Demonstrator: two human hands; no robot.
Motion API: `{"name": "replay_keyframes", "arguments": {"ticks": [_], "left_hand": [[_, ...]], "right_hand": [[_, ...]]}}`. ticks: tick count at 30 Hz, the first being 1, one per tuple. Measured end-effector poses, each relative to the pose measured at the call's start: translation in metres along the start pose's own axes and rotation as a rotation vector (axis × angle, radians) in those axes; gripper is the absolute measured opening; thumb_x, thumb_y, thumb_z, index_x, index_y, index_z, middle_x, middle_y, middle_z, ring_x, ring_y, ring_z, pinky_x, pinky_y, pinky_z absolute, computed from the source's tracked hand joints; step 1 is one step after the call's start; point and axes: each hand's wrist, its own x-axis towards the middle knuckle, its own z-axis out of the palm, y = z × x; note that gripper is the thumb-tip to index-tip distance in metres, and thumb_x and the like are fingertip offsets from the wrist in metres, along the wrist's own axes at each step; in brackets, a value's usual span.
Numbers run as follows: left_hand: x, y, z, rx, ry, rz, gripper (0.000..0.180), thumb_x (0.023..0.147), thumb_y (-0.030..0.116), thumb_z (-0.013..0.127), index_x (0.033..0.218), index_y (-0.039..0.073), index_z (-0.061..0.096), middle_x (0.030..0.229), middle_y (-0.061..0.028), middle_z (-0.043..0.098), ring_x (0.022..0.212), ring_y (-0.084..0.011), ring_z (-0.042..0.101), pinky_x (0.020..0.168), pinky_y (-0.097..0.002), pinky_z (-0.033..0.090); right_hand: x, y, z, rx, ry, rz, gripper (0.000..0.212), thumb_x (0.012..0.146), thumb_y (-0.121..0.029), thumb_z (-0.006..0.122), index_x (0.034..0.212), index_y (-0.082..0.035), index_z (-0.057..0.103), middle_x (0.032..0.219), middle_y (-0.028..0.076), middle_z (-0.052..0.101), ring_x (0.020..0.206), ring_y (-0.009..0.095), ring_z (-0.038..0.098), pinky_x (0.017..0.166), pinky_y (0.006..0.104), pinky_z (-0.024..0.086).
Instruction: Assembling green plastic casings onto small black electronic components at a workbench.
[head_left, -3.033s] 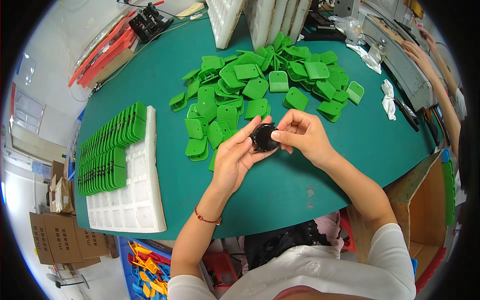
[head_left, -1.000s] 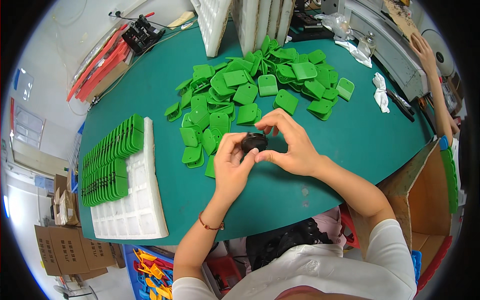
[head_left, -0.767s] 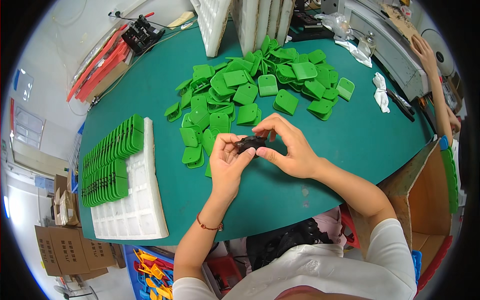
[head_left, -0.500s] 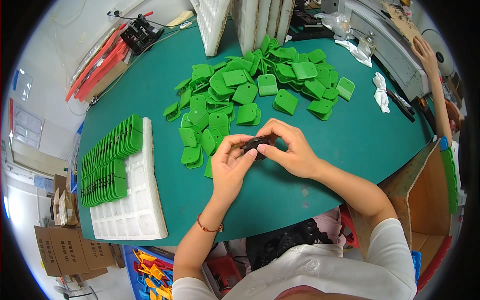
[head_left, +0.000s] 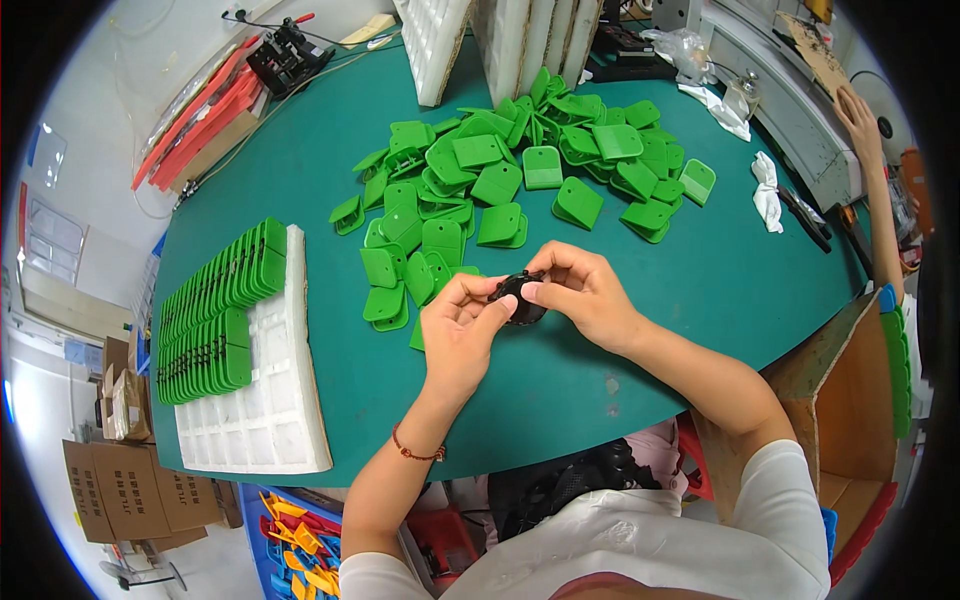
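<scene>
Both hands, left hand [head_left: 458, 325] and right hand [head_left: 580, 292], pinch black part [head_left: 518, 296]; white tray [head_left: 262, 400] holds green pieces [head_left: 215, 310].

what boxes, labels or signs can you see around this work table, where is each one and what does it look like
Brown cardboard cartons: on the floor at lower left, stacked, with dark print on their sides.
Open cardboard box: at the table's right edge, brown, tall flaps, green pieces along its far side.
Sheets on the wall: far left, pale rectangles, too blurred to tell more.
No screens are visible.
</scene>
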Motion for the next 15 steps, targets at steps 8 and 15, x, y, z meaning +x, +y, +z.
{"name": "replay_keyframes", "arguments": {"ticks": [8, 15], "left_hand": [[-0.0014, -0.0011, -0.0024, -0.035, -0.057, 0.048, 0.011, 0.077, -0.006, 0.056, 0.087, -0.004, 0.052, 0.084, -0.0078, 0.059, 0.074, -0.0079, 0.056, 0.067, -0.0199, 0.046], [-0.0018, 0.0000, -0.0015, -0.026, -0.069, 0.079, 0.009, 0.077, -0.006, 0.056, 0.085, -0.004, 0.052, 0.085, -0.0078, 0.059, 0.075, -0.0085, 0.056, 0.068, -0.0205, 0.047]], "right_hand": [[-0.0038, -0.0014, 0.0039, 0.058, 0.031, -0.006, 0.010, 0.079, -0.008, 0.061, 0.084, -0.001, 0.054, 0.076, 0.001, 0.057, 0.070, 0.006, 0.053, 0.063, 0.0211, 0.043], [-0.0049, -0.0001, 0.0040, 0.064, 0.035, -0.014, 0.009, 0.079, -0.007, 0.060, 0.083, -0.001, 0.055, 0.075, 0.001, 0.056, 0.070, 0.006, 0.053, 0.063, 0.0209, 0.042]]}}
